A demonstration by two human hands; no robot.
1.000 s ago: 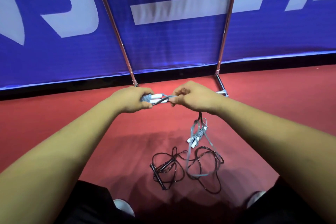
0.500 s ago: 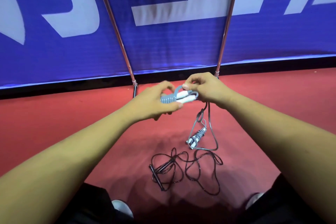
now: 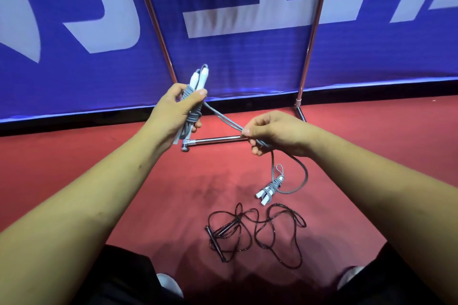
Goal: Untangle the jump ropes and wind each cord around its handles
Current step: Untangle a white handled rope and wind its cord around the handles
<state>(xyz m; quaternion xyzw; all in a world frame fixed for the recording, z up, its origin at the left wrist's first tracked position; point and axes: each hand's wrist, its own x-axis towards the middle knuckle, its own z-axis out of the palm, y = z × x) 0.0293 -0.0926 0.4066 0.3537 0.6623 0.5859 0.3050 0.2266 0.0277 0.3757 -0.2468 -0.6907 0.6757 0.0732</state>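
Observation:
My left hand point(image 3: 177, 111) grips a pair of white handles point(image 3: 198, 79) held upright, with grey cord coiled round them. A grey cord point(image 3: 223, 117) runs from that bundle down to my right hand point(image 3: 270, 132), which pinches it. Below my right hand the cord loops down to the floor. A second grey rope, wound on its white handles point(image 3: 269, 188), lies there. A black jump rope point(image 3: 255, 230) lies loose and tangled on the red floor in front of me, its black handles point(image 3: 218, 238) at the left of the tangle.
A blue banner point(image 3: 223, 57) on a metal frame stands close ahead, with two poles point(image 3: 312, 32) and a chrome foot bar point(image 3: 215, 140) on the red floor. My knees and shoes point(image 3: 171, 285) are at the bottom edge.
My left hand has turned the handle bundle upright and moved it up and left. My right hand has pulled away to the right, drawing the grey cord taut between the hands.

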